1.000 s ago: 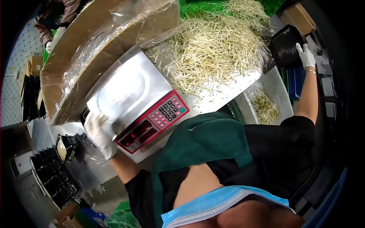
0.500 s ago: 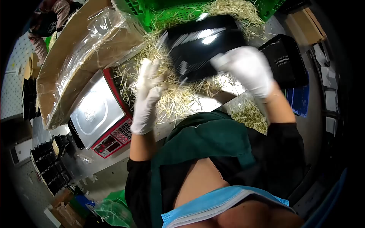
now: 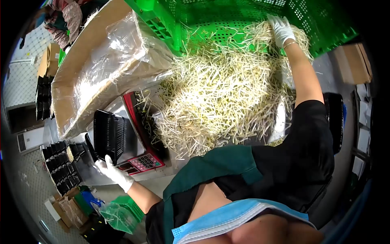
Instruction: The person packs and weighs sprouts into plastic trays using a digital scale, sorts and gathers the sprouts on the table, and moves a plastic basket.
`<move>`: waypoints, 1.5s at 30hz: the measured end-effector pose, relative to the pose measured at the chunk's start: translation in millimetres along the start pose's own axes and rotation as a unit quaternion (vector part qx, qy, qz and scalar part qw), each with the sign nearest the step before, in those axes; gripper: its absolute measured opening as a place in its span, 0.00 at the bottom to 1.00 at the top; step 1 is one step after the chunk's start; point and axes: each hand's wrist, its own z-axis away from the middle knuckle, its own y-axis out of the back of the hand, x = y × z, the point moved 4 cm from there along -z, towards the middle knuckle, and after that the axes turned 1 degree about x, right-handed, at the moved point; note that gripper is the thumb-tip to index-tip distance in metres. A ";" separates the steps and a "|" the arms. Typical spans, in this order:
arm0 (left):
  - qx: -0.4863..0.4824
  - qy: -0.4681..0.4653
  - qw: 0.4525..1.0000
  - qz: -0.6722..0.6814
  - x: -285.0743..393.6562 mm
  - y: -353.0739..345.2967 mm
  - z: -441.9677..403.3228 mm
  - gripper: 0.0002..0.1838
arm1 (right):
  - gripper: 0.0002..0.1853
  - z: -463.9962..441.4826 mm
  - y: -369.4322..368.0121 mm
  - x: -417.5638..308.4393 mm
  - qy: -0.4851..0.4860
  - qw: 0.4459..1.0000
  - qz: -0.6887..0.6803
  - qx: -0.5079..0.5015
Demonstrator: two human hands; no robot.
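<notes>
My gloved left hand is at the near edge of an empty black plastic tray. Its thumb and fingers appear to pinch that edge. The tray rests on the metal plate of a red weighing scale. Far to the right, my gloved right hand reaches to the green crate. Its fingers are stretched out over bean sprouts, touching them. The sprouts form a large heap from the crate's opening across the tabletop toward my apron.
Behind the scale stands a cardboard box with a clear plastic liner. Stacked black trays are at the left; another black tray is by my right elbow. A co-worker's sleeve shows at the upper left. A brown carton stands right.
A black tray that was over the sprouts by my right hand is gone from there; one now sits on the scale. My left hand moved left and down; my right hand moved up into the crate.
</notes>
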 end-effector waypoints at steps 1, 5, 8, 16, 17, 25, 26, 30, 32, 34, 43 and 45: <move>0.056 -0.064 0.994 -0.066 17.6 -0.7 11.9 0.28 | 0.37 -5.5 0.3 -1.0 0.023 0.993 0.016 0.111; -0.068 -0.385 0.913 -0.114 94.9 -50.3 64.8 0.29 | 0.08 -23.0 -11.8 -6.7 -0.027 0.981 -0.094 0.168; -0.167 -0.430 0.887 -0.012 88.4 -100.0 97.6 0.30 | 0.08 1.8 15.0 -20.6 -0.064 0.963 -0.215 0.149; -0.302 -0.363 0.879 0.070 81.1 -125.9 124.8 0.24 | 0.03 180.1 180.9 -163.9 0.176 0.857 -0.402 0.272; -0.305 -0.351 0.882 0.081 72.0 -126.7 125.7 0.24 | 0.03 197.9 174.9 -190.3 0.225 0.784 -0.467 0.341; -0.388 -0.443 0.808 0.024 75.5 -149.8 141.9 0.36 | 0.50 204.4 194.8 -195.5 0.356 0.805 -0.458 0.127; -0.410 -0.429 0.804 0.031 84.1 -168.5 144.4 0.39 | 0.48 184.8 187.8 -185.2 0.354 0.772 -0.523 0.073; -0.623 -0.294 0.718 -0.095 80.7 -254.8 160.8 0.54 | 0.44 183.8 135.2 -182.5 0.142 0.714 -0.671 -0.141; -0.643 -0.390 0.657 -0.047 78.5 -222.8 178.9 0.58 | 0.45 219.2 137.5 -175.1 0.199 0.864 -0.454 -0.091; -0.668 -0.431 0.598 0.099 53.3 -189.4 195.1 0.60 | 0.44 265.9 113.3 -177.2 0.283 0.823 -0.462 0.172; -0.481 -0.580 0.639 -0.157 51.9 -224.3 183.9 0.44 | 0.49 222.2 141.4 -169.2 0.248 0.883 -0.394 0.063; -0.575 -0.451 0.668 -0.145 67.5 -225.8 171.9 0.35 | 0.49 212.0 148.0 -152.1 0.228 0.908 -0.344 0.070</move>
